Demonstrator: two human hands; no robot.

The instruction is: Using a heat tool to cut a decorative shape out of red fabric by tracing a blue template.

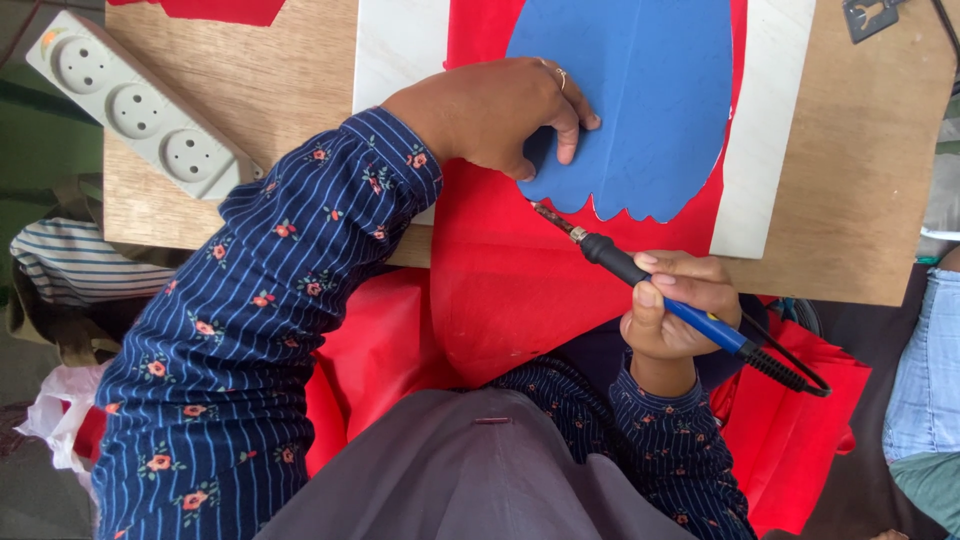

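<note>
- The left hand [500, 110] lies flat, palm down, on the near left edge of a blue template [640, 90], its fingers spread and pressing the sheet; its grip is released, holding nothing.
- A ring sits on one finger of that hand.
- The right hand [675, 305] has its grip clenched round the blue handle of a soldering iron [650, 285], thumb on top.
- The iron slants from near right to far left; its metal tip touches the near scalloped edge of the blue template, just beside the left hand's thumb.
- A black cord loops out of the iron's near end, to the right of the hand.
- The blue template rests on red fabric [500, 270], which spreads over a white board [765, 130] and hangs off the near edge of the wooden desk [860, 180] into the person's lap.
- A white power strip [135, 105] with round sockets lies at the far left corner of the desk, well apart from both hands.
- Both sleeves are dark blue with stripes and small flowers.
- At the right edge, a leg in light denim shows beside the desk.
</note>
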